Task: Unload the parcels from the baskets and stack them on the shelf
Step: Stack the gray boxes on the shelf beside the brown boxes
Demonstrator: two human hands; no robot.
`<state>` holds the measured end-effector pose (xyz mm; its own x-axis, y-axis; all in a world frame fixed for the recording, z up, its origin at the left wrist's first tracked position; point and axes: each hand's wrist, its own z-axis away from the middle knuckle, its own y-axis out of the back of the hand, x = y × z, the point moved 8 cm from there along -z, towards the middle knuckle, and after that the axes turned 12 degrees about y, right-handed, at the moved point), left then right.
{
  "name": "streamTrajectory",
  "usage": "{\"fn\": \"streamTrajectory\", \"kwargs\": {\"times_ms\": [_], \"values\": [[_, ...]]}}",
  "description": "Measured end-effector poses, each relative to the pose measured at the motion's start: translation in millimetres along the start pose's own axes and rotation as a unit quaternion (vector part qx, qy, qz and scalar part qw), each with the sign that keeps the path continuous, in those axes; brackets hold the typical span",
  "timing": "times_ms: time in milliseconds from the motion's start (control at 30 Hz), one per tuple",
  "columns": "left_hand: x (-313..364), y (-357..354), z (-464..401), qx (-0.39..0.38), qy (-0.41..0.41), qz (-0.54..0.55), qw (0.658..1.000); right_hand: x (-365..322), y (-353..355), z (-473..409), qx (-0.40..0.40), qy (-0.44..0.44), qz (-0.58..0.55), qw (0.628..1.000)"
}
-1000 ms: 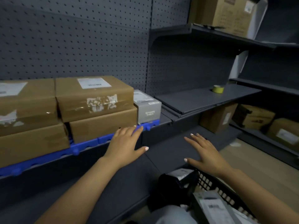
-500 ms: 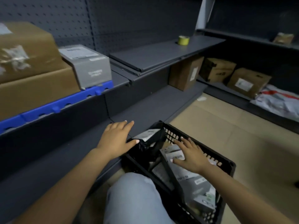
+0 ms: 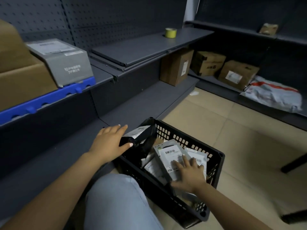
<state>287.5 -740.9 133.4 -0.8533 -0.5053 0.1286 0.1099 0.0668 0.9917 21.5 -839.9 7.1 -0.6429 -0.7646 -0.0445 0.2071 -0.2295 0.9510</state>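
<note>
At the far left I see brown cardboard boxes [image 3: 21, 80] stacked on the shelf [image 3: 103, 75], with a grey box [image 3: 63, 62] just beside them on a blue plastic strip [image 3: 41, 100] along the shelf edge; further right a roll of yellow tape [image 3: 170, 32] stands on a higher shelf board, and a brown carton [image 3: 176, 67] stands upright beneath it.

Low in the middle, my left hand [image 3: 109, 143] rests against a black mailer bag [image 3: 141, 140] that leans on the near left corner of the black basket [image 3: 214, 155]; the fingers lie fairly straight over the bag's top and the thumb presses its side, so the grip is apart, touching rather than clamped; a knee in pale blue fabric [image 3: 118, 201] fills the bottom centre.

To the right, the basket sits on the tiled floor, holding several flat grey parcels [image 3: 169, 155] with barcode labels; my right hand [image 3: 189, 175] lies on them with fingers spread and straight, its grip apart as well.

At the far right, two brown boxes [image 3: 222, 68] and a crumpled white poly bag [image 3: 272, 95] lie on the low shelf.
</note>
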Motion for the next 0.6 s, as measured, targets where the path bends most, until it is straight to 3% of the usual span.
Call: {"fn": "streamTrajectory", "kwargs": {"times_ms": [333,600], "values": [[-26.8,84.6,57.1,0.069,0.027,-0.022,0.997,-34.7,93.5,41.3,0.152,0.036,0.057,0.986],[-61.5,207.1,92.2,0.184,0.071,-0.063,0.978,-87.8,262.5,75.2,0.381,0.097,0.036,0.919]]}}
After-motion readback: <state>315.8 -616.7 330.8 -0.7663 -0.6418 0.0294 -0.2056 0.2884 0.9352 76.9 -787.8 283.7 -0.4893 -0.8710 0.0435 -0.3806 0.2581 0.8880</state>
